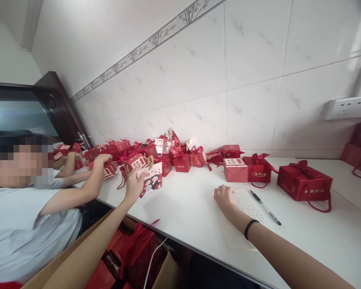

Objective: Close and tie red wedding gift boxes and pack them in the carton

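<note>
My left hand is closed on a red and white card printed with a cartoon couple, holding it above the near side of the table. A gold ribbon loop shows just over the card. Right behind this hand is a red gift box with a white label; whether the hand touches it I cannot tell. My right hand rests on the table with its fingers curled, at the left edge of a sheet of small writing. Its fingertips are hidden. A black pen lies right of the sheet.
Red gift boxes with ribbons are heaped along the wall. More red boxes stand to the right. At left, a person in a light shirt reaches over other boxes. Below the table edge, a cardboard carton sits beside red boxes.
</note>
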Tool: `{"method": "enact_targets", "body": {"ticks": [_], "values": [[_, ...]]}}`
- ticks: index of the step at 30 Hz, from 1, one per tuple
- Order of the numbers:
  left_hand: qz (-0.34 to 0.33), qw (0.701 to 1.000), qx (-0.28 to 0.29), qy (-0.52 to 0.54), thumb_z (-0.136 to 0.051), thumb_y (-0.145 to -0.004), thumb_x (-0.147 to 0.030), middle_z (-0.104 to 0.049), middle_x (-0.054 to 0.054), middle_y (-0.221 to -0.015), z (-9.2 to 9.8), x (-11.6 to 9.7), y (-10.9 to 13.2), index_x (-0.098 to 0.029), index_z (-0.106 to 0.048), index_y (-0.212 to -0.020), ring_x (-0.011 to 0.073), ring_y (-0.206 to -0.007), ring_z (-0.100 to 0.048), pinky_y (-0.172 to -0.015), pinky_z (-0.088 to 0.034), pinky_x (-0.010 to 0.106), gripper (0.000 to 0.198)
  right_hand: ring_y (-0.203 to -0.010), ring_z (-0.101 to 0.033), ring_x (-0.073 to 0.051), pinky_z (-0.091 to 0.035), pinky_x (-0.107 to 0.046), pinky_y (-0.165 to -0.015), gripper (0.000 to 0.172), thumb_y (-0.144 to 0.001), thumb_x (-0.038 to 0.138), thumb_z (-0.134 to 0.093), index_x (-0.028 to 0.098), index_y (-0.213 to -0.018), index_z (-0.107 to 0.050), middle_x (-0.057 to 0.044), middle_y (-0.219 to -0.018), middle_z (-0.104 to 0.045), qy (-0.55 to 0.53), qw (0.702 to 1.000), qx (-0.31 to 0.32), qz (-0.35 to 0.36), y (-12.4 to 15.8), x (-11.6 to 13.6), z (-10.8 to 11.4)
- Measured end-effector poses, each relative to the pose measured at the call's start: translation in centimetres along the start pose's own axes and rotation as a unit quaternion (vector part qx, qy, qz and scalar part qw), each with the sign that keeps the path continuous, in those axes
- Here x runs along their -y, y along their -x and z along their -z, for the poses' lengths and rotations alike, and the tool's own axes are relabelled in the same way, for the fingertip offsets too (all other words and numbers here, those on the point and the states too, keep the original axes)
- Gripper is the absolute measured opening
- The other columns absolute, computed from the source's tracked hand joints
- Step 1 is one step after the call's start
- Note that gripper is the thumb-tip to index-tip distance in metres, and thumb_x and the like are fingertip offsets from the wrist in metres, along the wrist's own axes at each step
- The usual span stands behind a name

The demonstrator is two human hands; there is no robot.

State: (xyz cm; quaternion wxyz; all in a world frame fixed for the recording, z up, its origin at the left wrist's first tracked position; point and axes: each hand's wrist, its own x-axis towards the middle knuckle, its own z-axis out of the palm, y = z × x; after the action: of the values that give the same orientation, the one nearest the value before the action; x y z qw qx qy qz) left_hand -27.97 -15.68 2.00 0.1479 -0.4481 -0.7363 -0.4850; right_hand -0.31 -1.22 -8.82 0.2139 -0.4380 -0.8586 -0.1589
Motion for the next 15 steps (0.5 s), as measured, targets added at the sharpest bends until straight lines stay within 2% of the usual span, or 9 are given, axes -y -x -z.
{"method": "enact_targets", "body": {"ticks": [3, 5, 7, 9, 10, 11, 13, 15], "values": [[-0.096, 0.990, 0.045, 0.089, -0.050, -0.080, -0.038, -0.062, 0.003, -0.082, -2.1, -5.2, 1.6, -0.018, -0.056, -0.083, 0.0187, -0.080, -0.059, -0.077, -0.046, 0.029, 0.020, -0.084, -0.062, -0.028, -0.050, -0.038, -0.068, 0.009, -0.082, 0.012, -0.053, 0.012, -0.085, -0.062, -0.015, -0.085, -0.065, -0.038, 0.999, -0.017, 0.000, -0.5, -3.4, 2.9], [-0.152, 0.971, 0.084, 0.164, -0.050, -0.083, -0.037, -0.060, 0.002, -0.078, -4.3, -8.6, 3.2, -0.018, -0.056, -0.082, 0.0162, -0.075, -0.058, -0.071, -0.046, 0.026, 0.020, -0.091, -0.060, -0.024, -0.049, -0.034, -0.073, 0.022, -0.093, 0.028, -0.042, 0.014, -0.098, -0.058, -0.013, -0.096, -0.064, -0.121, 0.991, -0.057, -0.010, -0.3, -6.2, 4.9], [-0.183, 0.947, 0.125, 0.234, -0.051, -0.084, -0.035, -0.059, 0.001, -0.077, -7.3, -11.6, 5.4, -0.018, -0.056, -0.082, 0.0148, -0.073, -0.057, -0.069, -0.045, 0.025, 0.018, -0.092, -0.060, -0.022, -0.049, -0.032, -0.074, 0.033, -0.096, 0.038, -0.031, 0.017, -0.103, -0.056, -0.010, -0.100, -0.064, -0.281, 0.951, -0.129, -0.020, 0.5, -8.6, 6.4], [-0.187, 0.918, 0.183, 0.297, -0.051, -0.085, -0.035, -0.058, 0.001, -0.075, -10.7, -14.0, 7.8, -0.018, -0.055, -0.080, 0.0141, -0.070, -0.056, -0.066, -0.044, 0.024, 0.019, -0.089, -0.061, -0.022, -0.049, -0.033, -0.073, 0.038, -0.096, 0.043, -0.027, 0.019, -0.101, -0.055, -0.009, -0.099, -0.064, -0.406, 0.890, -0.206, -0.032, 1.6, -10.1, 6.9], [-0.177, 0.905, 0.218, 0.321, -0.050, -0.085, -0.035, -0.058, 0.000, -0.073, -12.4, -14.9, 9.0, -0.017, -0.055, -0.079, 0.0138, -0.068, -0.055, -0.064, -0.043, 0.023, 0.019, -0.087, -0.061, -0.022, -0.049, -0.033, -0.072, 0.039, -0.096, 0.045, -0.026, 0.019, -0.100, -0.055, -0.008, -0.097, -0.064, -0.432, 0.871, -0.233, -0.036, 2.2, -10.5, 6.8], [-0.162, 0.891, 0.248, 0.343, -0.050, -0.085, -0.036, -0.057, 0.000, -0.071, -14.0, -15.7, 10.1, -0.017, -0.055, -0.079, 0.0134, -0.066, -0.055, -0.063, -0.043, 0.023, 0.020, -0.084, -0.061, -0.022, -0.049, -0.033, -0.070, 0.038, -0.096, 0.045, -0.027, 0.019, -0.099, -0.055, -0.008, -0.095, -0.064, -0.445, 0.860, -0.245, -0.036, 2.8, -10.7, 6.5], [-0.121, 0.871, 0.280, 0.384, -0.048, -0.084, -0.036, -0.055, -0.001, -0.068, -16.7, -16.6, 11.6, -0.017, -0.052, -0.075, 0.0128, -0.062, -0.053, -0.060, -0.042, 0.023, 0.021, -0.072, -0.061, -0.019, -0.048, -0.030, -0.061, 0.031, -0.094, 0.043, -0.034, 0.019, -0.097, -0.053, -0.005, -0.085, -0.063, -0.454, 0.860, -0.229, -0.036, 3.8, -10.6, 5.7], [-0.090, 0.858, 0.296, 0.409, -0.048, -0.083, -0.036, -0.052, -0.002, -0.063, -18.2, -17.0, 11.9, -0.017, -0.047, -0.069, 0.0118, -0.057, -0.049, -0.057, -0.041, 0.024, 0.023, -0.060, -0.057, -0.016, -0.045, -0.027, -0.053, 0.021, -0.092, 0.038, -0.042, 0.019, -0.096, -0.051, -0.002, -0.075, -0.060, -0.457, 0.864, -0.202, -0.053, 4.4, -10.3, 5.0]]}}
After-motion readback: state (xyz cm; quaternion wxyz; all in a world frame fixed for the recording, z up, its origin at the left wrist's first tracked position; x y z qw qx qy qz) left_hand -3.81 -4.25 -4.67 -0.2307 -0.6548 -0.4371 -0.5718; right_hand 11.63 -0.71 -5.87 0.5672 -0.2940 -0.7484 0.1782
